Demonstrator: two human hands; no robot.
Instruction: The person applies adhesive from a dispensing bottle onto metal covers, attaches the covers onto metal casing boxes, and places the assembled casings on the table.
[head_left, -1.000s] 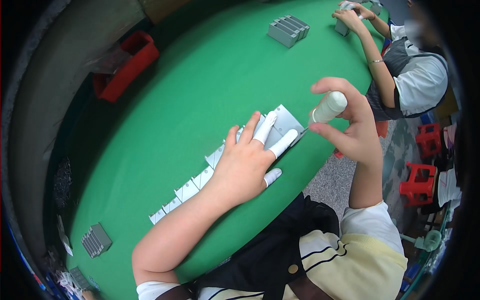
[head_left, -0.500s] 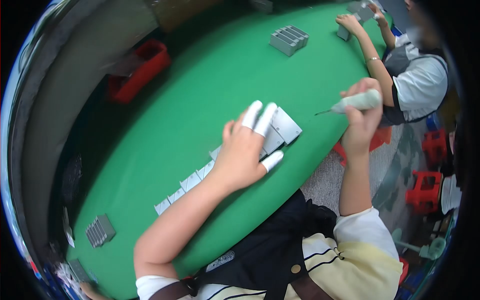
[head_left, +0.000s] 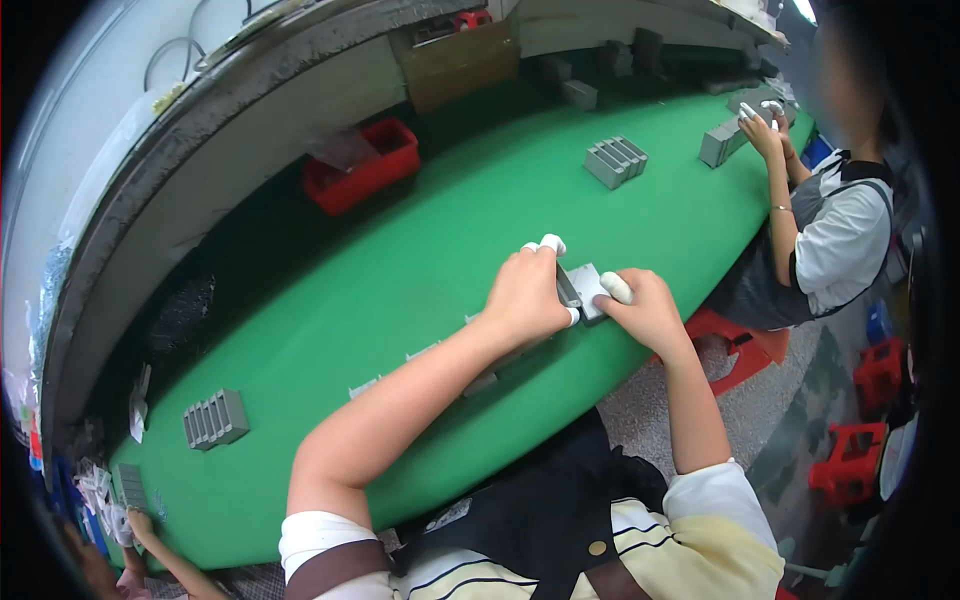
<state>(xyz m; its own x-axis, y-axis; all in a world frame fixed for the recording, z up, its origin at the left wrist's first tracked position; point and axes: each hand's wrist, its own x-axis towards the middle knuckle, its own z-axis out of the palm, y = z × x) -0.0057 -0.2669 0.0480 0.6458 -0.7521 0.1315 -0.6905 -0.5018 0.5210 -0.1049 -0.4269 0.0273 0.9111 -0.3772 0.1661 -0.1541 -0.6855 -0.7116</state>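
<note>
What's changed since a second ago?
The right hand came in leftward to the flat light-grey plate, keeping its grip on the white-handled tool. The left hand, spread open before, now curls beside the plate. The grey slotted blocks and red plastic bin stayed put.

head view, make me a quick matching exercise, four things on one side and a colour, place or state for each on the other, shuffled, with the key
Things
1. Table
2. Red bin
3. Right hand
4. Left hand

Descriptions
A. Has white finger covers on some fingertips
B. In the upper left of the picture
C. Has a green top
D. Holds a pale-handled tool

Right pairs: 1-C, 2-B, 3-D, 4-A
</note>
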